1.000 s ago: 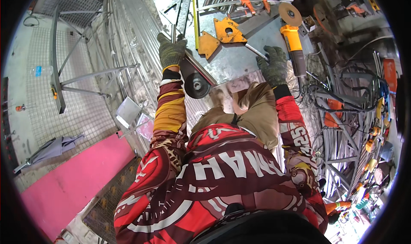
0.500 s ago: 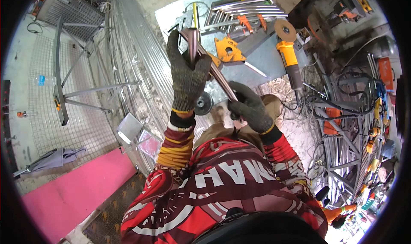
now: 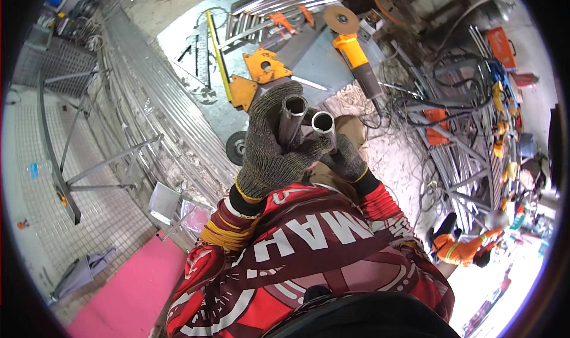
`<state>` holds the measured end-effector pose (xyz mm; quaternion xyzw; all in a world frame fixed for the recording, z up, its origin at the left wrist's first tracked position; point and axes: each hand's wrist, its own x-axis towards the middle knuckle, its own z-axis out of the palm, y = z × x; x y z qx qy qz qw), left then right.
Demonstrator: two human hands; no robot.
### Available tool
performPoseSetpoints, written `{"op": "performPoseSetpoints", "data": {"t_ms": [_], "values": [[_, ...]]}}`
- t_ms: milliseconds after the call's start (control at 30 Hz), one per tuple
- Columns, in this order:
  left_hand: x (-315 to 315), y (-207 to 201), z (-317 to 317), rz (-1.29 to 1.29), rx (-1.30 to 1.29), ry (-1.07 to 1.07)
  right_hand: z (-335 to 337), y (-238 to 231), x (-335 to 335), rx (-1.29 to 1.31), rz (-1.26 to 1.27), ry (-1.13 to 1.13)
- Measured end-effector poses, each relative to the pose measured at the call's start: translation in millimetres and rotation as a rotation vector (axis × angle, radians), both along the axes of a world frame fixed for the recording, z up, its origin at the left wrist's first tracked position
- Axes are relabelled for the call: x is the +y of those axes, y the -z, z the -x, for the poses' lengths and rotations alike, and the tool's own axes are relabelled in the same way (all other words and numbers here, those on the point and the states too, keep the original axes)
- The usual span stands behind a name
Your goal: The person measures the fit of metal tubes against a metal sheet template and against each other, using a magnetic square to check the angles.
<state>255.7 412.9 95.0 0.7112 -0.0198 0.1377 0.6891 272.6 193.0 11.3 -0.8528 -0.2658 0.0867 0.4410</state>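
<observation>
Both my hands wear dark knitted work gloves. My left hand (image 3: 261, 145) is closed round a short, shiny metal tube (image 3: 291, 121), its open end tilted up toward me. Beside it, a second metal tube (image 3: 324, 124) also shows an open round end. My right hand (image 3: 348, 162) is closed round the lower part of this second tube, and the left thumb lies close against it. The two open ends sit side by side with a small gap. The tubes' lower ends are hidden by the gloves.
Beyond my hands, a metal worktable (image 3: 196, 115) carries orange magnetic welding holders (image 3: 265, 65), a yellow-edged ruler (image 3: 218, 56) and an angle grinder (image 3: 356, 59). Long metal tubing (image 3: 160, 89) lies at left. Cables (image 3: 463, 71) tangle at right. Another person in orange (image 3: 457, 249) is at lower right.
The tubes have come closer to my body and turned, so two open ends now face up at me. My hands have drawn together. The view has shifted, moving the table leftward.
</observation>
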Motion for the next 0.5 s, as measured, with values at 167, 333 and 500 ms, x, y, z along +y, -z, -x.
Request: {"op": "performPoseSetpoints", "data": {"t_ms": [167, 333, 500], "values": [[-6, -2, 0, 0.165, 0.036, 0.085, 2, 3, -3, -0.097, -0.071, 0.012], [-4, 3, -7, 0.019, -0.060, 0.082, 5, -2, -6, 0.027, 0.066, -0.008], [-2, -13, -12, -0.295, -0.091, 0.140, 3, -19, -8, 0.286, -0.066, 0.062]]}}
